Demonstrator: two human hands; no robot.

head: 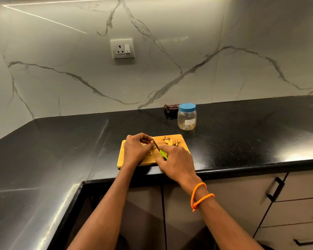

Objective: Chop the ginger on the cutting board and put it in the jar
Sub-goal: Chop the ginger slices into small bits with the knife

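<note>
Both bare forearms reach forward from the near edge and converge toward the middle. The left hand [136, 149] sits knuckles up, fingers curled down and bunched at their tips. The right hand [175, 162], just to its right and nearer, is curled in a grip, with an orange bead bracelet [200, 196] looped at its wrist.

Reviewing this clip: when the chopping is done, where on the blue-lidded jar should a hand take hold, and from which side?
Probably round the jar's clear body below the blue lid, coming from the board side. It stands upright with the front open; a dark cloth sits behind its left. The lid is still on, so a body grip leaves it free to unscrew.
</note>
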